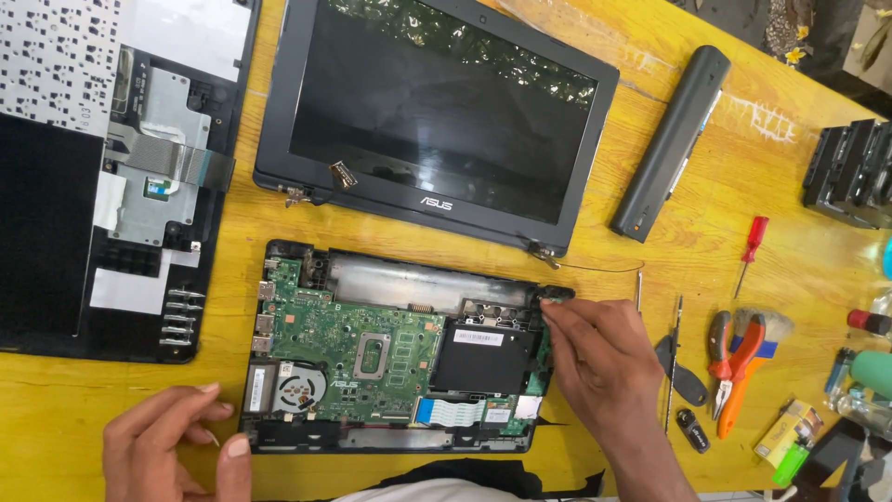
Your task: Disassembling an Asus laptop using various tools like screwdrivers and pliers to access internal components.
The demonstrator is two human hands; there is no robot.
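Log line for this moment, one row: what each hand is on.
left hand: resting at laptop base front-left corner | right hand: fingers at base's right edge by black drive | detached screen behind

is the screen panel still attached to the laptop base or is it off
Off. The screen panel lies flat on the yellow table, apart from the opened laptop base, its hinges and cable hanging loose.

We see a yellow wooden table (279,232) carrying an opened laptop base (400,349) with its green board bared. Behind it lies a detached screen panel (437,112); to the left, an upturned keyboard cover (102,177). A long grey battery (671,144), 1 red screwdriver (751,249), orange-handled pliers (739,363) and black blocks (850,172) lie at right.
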